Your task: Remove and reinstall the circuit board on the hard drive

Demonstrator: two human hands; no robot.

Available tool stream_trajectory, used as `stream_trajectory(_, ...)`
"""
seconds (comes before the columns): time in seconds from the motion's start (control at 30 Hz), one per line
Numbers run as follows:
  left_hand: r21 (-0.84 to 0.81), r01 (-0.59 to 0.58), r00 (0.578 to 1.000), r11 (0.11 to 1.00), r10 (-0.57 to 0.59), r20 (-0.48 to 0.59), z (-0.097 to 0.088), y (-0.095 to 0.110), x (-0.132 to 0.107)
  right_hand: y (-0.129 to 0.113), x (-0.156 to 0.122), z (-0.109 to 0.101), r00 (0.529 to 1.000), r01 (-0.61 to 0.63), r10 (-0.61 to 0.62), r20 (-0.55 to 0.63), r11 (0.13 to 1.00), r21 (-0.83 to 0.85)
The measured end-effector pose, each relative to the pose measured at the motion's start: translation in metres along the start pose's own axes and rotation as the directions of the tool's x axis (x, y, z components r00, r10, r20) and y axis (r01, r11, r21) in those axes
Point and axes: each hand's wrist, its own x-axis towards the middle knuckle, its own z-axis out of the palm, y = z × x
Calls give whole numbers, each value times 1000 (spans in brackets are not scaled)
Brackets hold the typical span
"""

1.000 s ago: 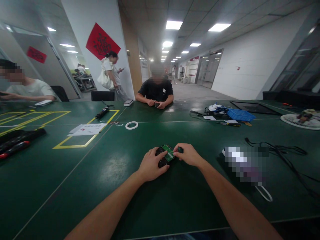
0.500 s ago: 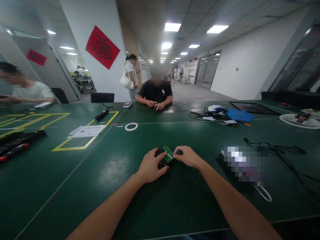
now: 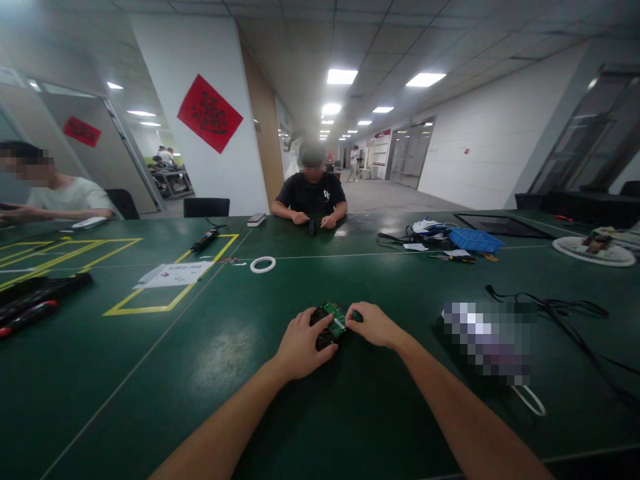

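Observation:
A green circuit board (image 3: 336,319) lies tilted in a black casing with rounded parts (image 3: 325,341) on the table before me. My left hand (image 3: 301,345) grips this casing from the left, with a finger reaching onto the board and the thumb along the near side. At the board's right edge, my right hand (image 3: 373,325) is closed in a pinch. Curled fingers hide what it holds, if anything.
A white ring (image 3: 263,265) and a paper sheet (image 3: 175,274) lie on the green table. A blurred-out object (image 3: 487,340) and black cables (image 3: 555,307) are right; a blue basket (image 3: 475,239) stands behind them. A person in black (image 3: 313,193) sits opposite.
My view has tipped slightly upward. Both hands stay at the circuit board in nearly the same grip. The standing person by the pillar has moved behind the seated one.

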Motion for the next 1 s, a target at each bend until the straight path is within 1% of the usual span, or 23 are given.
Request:
stream_trajectory(0.07, 0, 0, 1000, 1000, 0, -5, 0, 0, 0, -2, -1, -4, 999, -15, 15, -33, 1000, 5)
stream_trajectory(0.13, 0, 1, 1000, 1000, -1, -9, -1, 1, 0, -3, -2, -7, 996, -54, 55, -69, 998, 20)
stream_trajectory(0.23, 1, 2, 1000, 1000, -2, -10, -1, 1, 0, -4, -2, -8, 993, -93, 95, -69, 995, 32)
stream_trajectory(0.3, 4, 0, 1000, 1000, 0, -6, -1, 1, 0, -4, -1, -6, 995, -75, 76, -57, 997, 27)
stream_trajectory(0.47, 19, -15, 1000, 1000, 16, -17, 2, 0, 0, -2, 0, -1, 998, 21, -19, -57, 999, 42)
stream_trajectory(0.57, 22, -19, 1000, 1000, 19, -19, 1, 0, 0, 1, 0, 1, 998, 47, -44, -52, 997, 56)
stream_trajectory(0.77, 16, -1, 1000, 1000, 1, -9, -4, 2, -1, 5, 3, -1, 996, 45, -42, -74, 998, 41)
stream_trajectory(1.0, -16, 5, 1000, 1000, -5, -25, -3, 0, -1, -2, 3, 1, 999, 38, -36, -30, 998, 51)
